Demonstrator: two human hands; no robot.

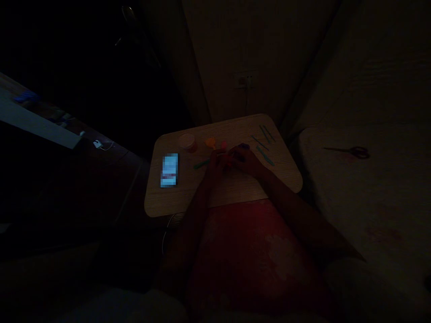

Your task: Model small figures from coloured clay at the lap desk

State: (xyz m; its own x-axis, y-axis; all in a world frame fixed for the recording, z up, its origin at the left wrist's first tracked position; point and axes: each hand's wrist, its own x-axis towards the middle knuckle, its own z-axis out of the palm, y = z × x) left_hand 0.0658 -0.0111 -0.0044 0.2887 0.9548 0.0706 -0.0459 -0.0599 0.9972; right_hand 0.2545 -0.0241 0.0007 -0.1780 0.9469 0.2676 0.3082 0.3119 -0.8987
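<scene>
The room is very dim, so detail at the fingers is poor. My left hand (215,165) and my right hand (246,161) meet over the middle of a small wooden table, fingers bent inward. Between the fingertips of both shows a small red piece (229,159), mostly hidden by them. A green stick (201,164) lies on the table and reaches to my left hand. Just beyond the hands are an orange piece (210,142), a pink lump (224,144) and a dark purple piece (244,146), the last close to my right fingers.
On the wooden table (188,197) a lit phone (169,170) lies at left, near a lidded tub (187,143). Teal strips (265,155) and thin dark sticks (264,134) are at right. Scissors (353,151) rest on the pale surface farther right. A wall socket (247,80) is behind.
</scene>
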